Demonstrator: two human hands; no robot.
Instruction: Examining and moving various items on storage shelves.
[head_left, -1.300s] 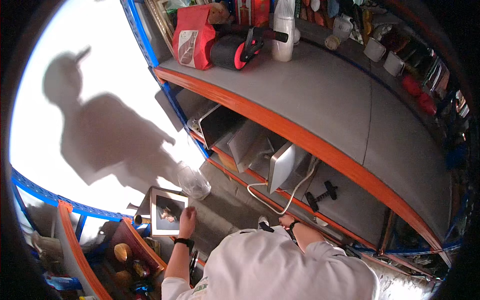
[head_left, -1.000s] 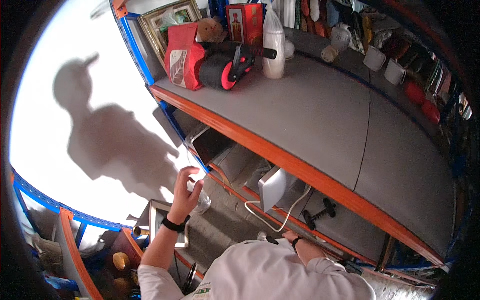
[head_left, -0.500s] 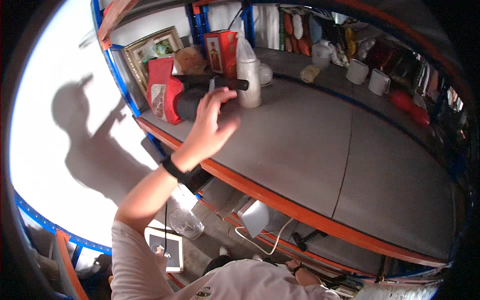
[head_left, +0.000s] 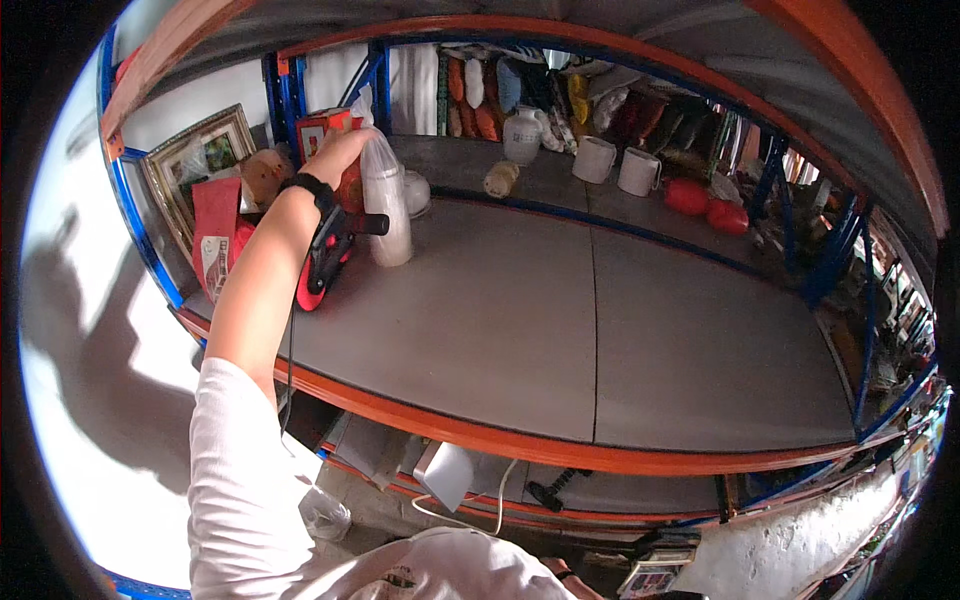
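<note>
My left hand (head_left: 345, 152) reaches over the shelf's back left corner, beside the neck of a clear plastic bag of stacked white cups (head_left: 388, 215) and in front of a red box (head_left: 318, 128). Its fingertips are partly hidden, so its grip is unclear. Under my wrist stands a black-and-red exercise wheel (head_left: 318, 262) with a black handle. A red pouch (head_left: 213, 225) leans to the left of my forearm. Only a sliver of my right hand (head_left: 556, 567) shows low by my body, its fingers hidden.
The grey shelf board (head_left: 480, 330) has an orange front beam (head_left: 450, 437). A gilt picture frame (head_left: 200, 150) leans at the left. Behind stand a white jug (head_left: 522, 135), two white mugs (head_left: 594, 160) and red round objects (head_left: 687, 196). Blue uprights (head_left: 372, 90) hold the rack.
My left hand has moved farther back to the bag's neck and red box. The view has shifted, bringing more of the right side into sight. The exercise wheel now shows more clearly.
</note>
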